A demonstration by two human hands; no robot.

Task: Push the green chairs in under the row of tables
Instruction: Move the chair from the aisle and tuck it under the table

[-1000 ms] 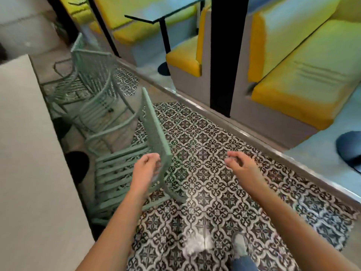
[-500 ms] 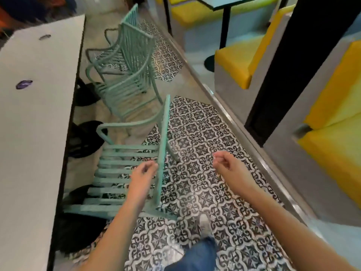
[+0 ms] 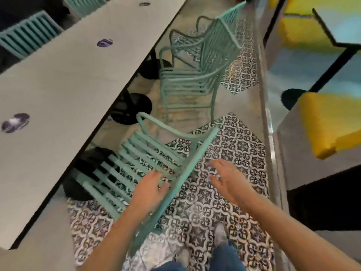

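The nearest green slatted chair (image 3: 136, 163) stands right in front of me, its seat front reaching under the edge of the long white table (image 3: 68, 85). My left hand (image 3: 150, 189) lies over the top rail of its backrest, fingers curled down on the seat side. My right hand (image 3: 228, 181) hovers just right of the backrest with fingers spread, touching nothing. A second green chair (image 3: 195, 75) stands further along, a little out from the table, with a third green chair (image 3: 232, 12) behind it.
Black round table bases (image 3: 132, 108) stand under the table edge. More green chairs (image 3: 29, 40) are on the table's far side. A metal floor strip (image 3: 267, 118) and yellow benches (image 3: 324, 124) border the tiled aisle on the right. My feet are at the bottom.
My view has swung left along the table. The nearest chair has slid toward the table with my left hand on its backrest. My right hand's fingers have spread open.
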